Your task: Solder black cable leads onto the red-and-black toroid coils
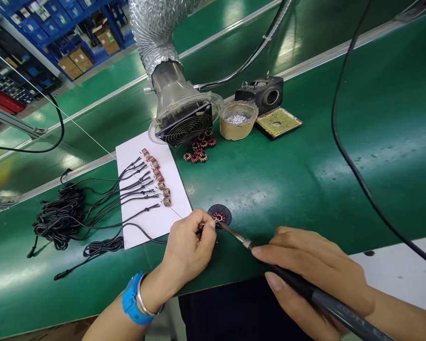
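My right hand grips a soldering iron by its black handle. The iron's tip touches, or nearly touches, a small red-wound toroid coil on a round black pad. Just left of the pad, my left hand is closed in a pinch beside the coil. A black cable runs into it from the left, its end mostly hidden by the fingers. A thin pale wire, resembling solder, slants down from upper left and disappears behind the left hand.
Toroid coils and cable ends lie on a white sheet, with a black cable bundle at left. More coils sit below a fume extractor. Behind stand a solder-filled tub, an iron stand and a yellow sponge.
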`<state>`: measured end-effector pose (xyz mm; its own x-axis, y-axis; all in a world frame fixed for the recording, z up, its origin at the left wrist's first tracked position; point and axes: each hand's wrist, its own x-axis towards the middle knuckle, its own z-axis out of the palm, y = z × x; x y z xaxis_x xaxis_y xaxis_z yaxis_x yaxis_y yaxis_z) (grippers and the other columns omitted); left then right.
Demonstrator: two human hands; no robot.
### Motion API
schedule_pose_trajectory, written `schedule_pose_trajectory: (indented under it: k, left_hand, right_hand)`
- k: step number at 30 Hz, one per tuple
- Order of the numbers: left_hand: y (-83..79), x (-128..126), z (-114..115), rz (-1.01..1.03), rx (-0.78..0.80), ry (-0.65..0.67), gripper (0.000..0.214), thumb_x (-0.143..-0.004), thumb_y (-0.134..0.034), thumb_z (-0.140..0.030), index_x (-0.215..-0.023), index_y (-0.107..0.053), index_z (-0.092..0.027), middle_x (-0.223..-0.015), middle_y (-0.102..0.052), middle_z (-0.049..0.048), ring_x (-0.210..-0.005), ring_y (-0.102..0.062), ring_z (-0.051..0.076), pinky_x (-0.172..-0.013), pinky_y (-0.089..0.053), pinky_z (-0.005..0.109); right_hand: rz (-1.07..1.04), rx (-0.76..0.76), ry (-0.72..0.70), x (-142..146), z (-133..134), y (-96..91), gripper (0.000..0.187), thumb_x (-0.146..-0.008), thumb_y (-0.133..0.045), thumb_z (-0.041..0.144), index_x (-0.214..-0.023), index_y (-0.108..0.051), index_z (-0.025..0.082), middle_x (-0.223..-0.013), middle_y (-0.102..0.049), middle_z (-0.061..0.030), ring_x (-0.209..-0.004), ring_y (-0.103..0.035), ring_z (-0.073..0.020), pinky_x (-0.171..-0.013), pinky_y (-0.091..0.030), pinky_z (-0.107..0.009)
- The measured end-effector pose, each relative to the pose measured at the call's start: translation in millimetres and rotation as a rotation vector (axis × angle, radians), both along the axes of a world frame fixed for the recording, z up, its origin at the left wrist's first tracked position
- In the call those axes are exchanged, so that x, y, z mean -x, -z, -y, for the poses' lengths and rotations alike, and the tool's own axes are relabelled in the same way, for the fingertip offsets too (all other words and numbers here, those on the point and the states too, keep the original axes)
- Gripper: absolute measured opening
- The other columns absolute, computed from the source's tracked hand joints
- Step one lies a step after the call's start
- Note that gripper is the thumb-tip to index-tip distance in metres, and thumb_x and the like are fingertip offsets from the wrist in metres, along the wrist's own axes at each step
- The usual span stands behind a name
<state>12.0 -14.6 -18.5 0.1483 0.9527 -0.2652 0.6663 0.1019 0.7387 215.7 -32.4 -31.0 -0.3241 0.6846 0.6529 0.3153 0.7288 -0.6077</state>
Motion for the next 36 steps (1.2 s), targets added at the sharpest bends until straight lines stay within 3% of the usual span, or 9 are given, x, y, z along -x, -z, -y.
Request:
schedule_pose_trajectory:
  k: [21,28,32,36]
  left_hand:
    - [1.5,1.7,0.8,0.011,-0.005,0.022,0.018,-0.092,-0.046,-0.024,-0.076,-0.051,-0.02,-0.058,-0.045,-0.0068,-0.051,-0.039,0.008,-0.052,-0.03,0.021]
    - [2.0,2.4,1.8,0.042,0.032,0.007,0.018,-0.093,-0.045,-0.027,-0.078,-0.052,-0.02,-0.058,-0.046,-0.0063,-0.052,-0.041,0.009,-0.051,-0.03,0.022]
    - [0.9,3.4,1.0,0.072,0.05,-0.001,0.021,-0.094,-0.044,-0.027,-0.076,-0.052,-0.02,-0.06,-0.049,-0.0056,-0.053,-0.041,0.01,-0.052,-0.031,0.022]
    - [0.2,4.9,-0.8,0.142,0.067,-0.013,0.025,-0.096,-0.042,-0.027,-0.074,-0.05,-0.02,-0.062,-0.053,-0.0045,-0.058,-0.045,0.011,-0.057,-0.034,0.022]
  right_hand:
    - [-0.01,0.019,0.019,-5.3,-7.0,-7.7,0.031,-0.076,-0.052,0.007,-0.105,-0.06,0.014,-0.073,-0.061,-0.0038,-0.061,-0.062,-0.0167,-0.053,-0.053,-0.031]
    - [-0.191,0.034,0.093,0.1,-13.7,2.7,0.047,-0.083,-0.053,0.008,-0.128,-0.056,0.019,-0.074,-0.065,-0.0014,-0.056,-0.06,-0.0142,-0.045,-0.05,-0.027]
    - [-0.165,0.069,0.173,4.4,-25.1,2.6,0.034,-0.084,-0.058,0.004,-0.111,-0.063,0.023,-0.078,-0.069,0.0017,-0.056,-0.062,-0.0112,-0.053,-0.052,-0.025]
    - [-0.015,0.093,0.039,13.4,-42.9,1.9,0.022,-0.084,-0.059,0.006,-0.101,-0.06,0.019,-0.083,-0.068,-0.001,-0.065,-0.06,-0.0128,-0.063,-0.052,-0.026]
